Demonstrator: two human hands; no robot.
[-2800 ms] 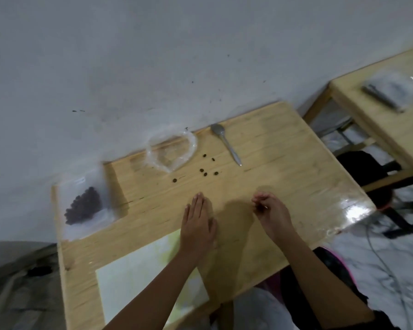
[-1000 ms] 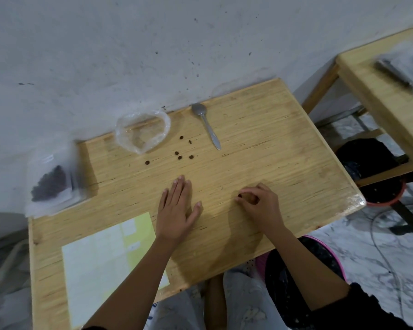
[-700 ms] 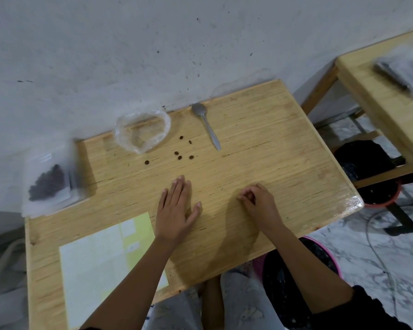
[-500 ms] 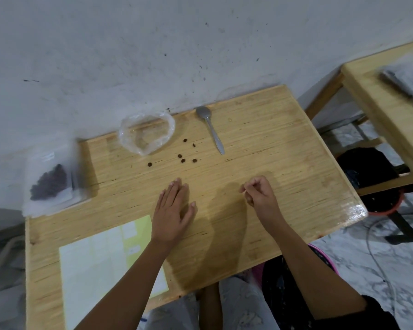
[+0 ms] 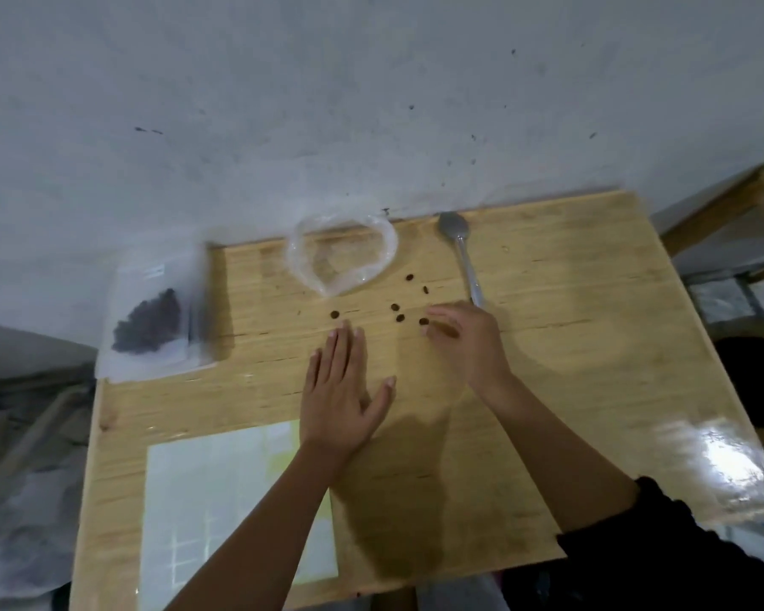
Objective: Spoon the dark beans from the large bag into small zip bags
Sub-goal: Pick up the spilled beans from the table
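dark beans point(image 5: 400, 318) lie loose on the wooden table point(image 5: 592, 346), about six of them scattered just past the fingertips of both hands. the right hand point(image 5: 464, 341) hangs over the tabletop with its fingers curled downward and spread a little, gripping nothing; the nearest bean sits right at its fingertips, and whether a finger touches it cannot be told. the spoon point(image 5: 462, 258) lies flat just beyond this hand, its handle end close beside the knuckles and its bowl pointing away toward the wall point(image 5: 371, 103). the left hand point(image 5: 342, 390) rests flat, palm down, fingers straight and together, thumb out to the side, holding nothing; one bean lies just ahead of its middle fingertips. beyond the left hand, near the wall, sits a crumpled clear plastic bag point(image 5: 340, 258), looking empty, with its mouth gaping. well off to the outer side of the left hand, a clear zip bag point(image 5: 151, 319) holding a clump of beans hangs partly over the table's edge. a pale printed sheet point(image 5: 221, 500) lies under the left forearm, near the table's closest edge.
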